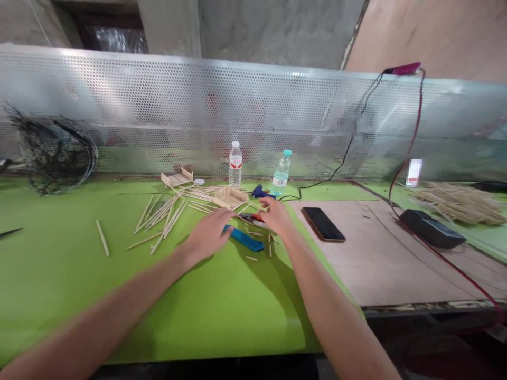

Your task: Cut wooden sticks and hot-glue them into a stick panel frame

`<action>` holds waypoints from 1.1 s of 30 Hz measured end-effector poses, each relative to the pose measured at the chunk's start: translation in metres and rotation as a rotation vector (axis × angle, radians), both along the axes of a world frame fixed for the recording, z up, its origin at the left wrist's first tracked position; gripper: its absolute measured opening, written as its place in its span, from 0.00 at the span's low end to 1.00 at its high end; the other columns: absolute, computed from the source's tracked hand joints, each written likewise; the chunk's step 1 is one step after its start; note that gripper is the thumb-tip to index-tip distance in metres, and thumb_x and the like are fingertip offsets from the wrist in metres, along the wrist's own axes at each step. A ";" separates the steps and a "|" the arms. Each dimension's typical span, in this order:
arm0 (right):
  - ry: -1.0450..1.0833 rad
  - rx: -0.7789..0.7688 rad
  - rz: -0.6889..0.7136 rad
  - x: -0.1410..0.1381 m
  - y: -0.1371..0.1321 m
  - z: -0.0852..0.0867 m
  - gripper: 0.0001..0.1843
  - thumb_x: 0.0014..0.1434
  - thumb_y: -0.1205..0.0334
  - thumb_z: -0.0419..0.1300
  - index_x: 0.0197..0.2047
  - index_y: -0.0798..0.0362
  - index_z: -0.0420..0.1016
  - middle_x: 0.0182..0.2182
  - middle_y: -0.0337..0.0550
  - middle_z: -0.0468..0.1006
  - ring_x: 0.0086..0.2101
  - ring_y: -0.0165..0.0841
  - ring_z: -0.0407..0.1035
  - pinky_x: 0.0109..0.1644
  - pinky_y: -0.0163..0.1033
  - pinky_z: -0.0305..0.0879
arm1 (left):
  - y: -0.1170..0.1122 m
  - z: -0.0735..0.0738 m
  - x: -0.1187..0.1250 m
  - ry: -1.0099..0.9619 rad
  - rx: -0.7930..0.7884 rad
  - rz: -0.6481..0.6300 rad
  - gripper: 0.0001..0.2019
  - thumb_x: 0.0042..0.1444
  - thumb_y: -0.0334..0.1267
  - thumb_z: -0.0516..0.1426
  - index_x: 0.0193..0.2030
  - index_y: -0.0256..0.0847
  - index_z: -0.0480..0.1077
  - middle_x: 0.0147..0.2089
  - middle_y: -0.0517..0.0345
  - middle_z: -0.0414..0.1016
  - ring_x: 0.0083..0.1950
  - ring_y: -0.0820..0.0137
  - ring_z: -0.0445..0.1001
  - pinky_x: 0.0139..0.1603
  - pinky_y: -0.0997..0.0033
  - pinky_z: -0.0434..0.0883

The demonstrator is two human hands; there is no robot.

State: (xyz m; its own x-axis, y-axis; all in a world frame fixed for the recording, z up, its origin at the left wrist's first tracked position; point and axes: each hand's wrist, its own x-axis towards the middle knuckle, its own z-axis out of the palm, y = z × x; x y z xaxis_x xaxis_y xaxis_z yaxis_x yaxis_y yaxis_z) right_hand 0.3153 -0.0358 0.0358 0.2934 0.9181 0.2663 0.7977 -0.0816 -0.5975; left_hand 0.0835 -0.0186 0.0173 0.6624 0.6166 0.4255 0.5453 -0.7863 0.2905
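Observation:
My left hand (209, 231) is over the green tabletop, its fingers stretched forward and its thumb apart, right by the end of a blue utility knife (246, 240). Across from it, my right hand (276, 215) has loosely bent fingers spread apart beside red-handled pliers (253, 217). Whether it touches them is unclear. Just beyond both hands sits a small tray-like frame of wooden sticks (232, 198). A similar stick frame (177, 178) stands farther back on the left. Loose wooden sticks (160, 216) lie left of my left hand, and short cut pieces (270, 245) lie near the knife.
Two plastic bottles, one clear (235, 166) and one green-capped (281, 174), stand behind a blue glue gun (262, 191). On the right are a phone (324, 224), a black box (431, 228), a red cable (414, 132) and a stick pile (459, 203). Tangled wire (55, 153) is at left.

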 end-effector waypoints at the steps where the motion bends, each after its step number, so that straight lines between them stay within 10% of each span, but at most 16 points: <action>1: -0.013 -0.029 0.016 -0.001 -0.001 0.000 0.22 0.55 0.65 0.64 0.54 0.50 0.76 0.47 0.48 0.81 0.43 0.39 0.74 0.44 0.40 0.68 | 0.010 -0.002 -0.006 -0.009 -0.033 0.036 0.19 0.66 0.37 0.53 0.62 0.45 0.66 0.64 0.48 0.70 0.65 0.57 0.68 0.65 0.48 0.66; 6: -0.135 -0.100 0.149 -0.007 -0.002 -0.005 0.24 0.57 0.61 0.64 0.58 0.50 0.75 0.50 0.49 0.80 0.47 0.42 0.74 0.45 0.40 0.67 | 0.043 -0.015 -0.031 -0.007 -0.149 0.174 0.25 0.64 0.40 0.56 0.67 0.43 0.62 0.71 0.44 0.61 0.72 0.51 0.59 0.71 0.42 0.56; 20: -0.390 -0.060 0.111 -0.032 0.009 -0.017 0.10 0.61 0.71 0.57 0.39 0.53 0.80 0.43 0.49 0.79 0.48 0.41 0.68 0.48 0.41 0.62 | 0.044 -0.026 -0.021 0.035 -0.202 0.095 0.21 0.64 0.48 0.54 0.62 0.47 0.69 0.67 0.51 0.68 0.68 0.54 0.64 0.70 0.45 0.56; 33: -0.276 0.167 -0.025 -0.029 0.001 -0.003 0.12 0.65 0.70 0.48 0.47 0.52 0.69 0.35 0.46 0.79 0.33 0.37 0.70 0.32 0.38 0.51 | 0.044 -0.016 -0.023 -0.467 -0.391 0.283 0.42 0.56 0.48 0.63 0.73 0.46 0.49 0.73 0.40 0.55 0.70 0.46 0.60 0.67 0.39 0.59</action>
State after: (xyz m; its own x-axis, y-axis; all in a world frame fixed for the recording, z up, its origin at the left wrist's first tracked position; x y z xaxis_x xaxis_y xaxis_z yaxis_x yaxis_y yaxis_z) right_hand 0.2867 -0.0350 0.0324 0.2114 0.8485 0.4851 0.9305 -0.0228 -0.3656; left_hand 0.0602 0.0257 0.0011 0.2531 0.9066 0.3375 0.4633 -0.4199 0.7804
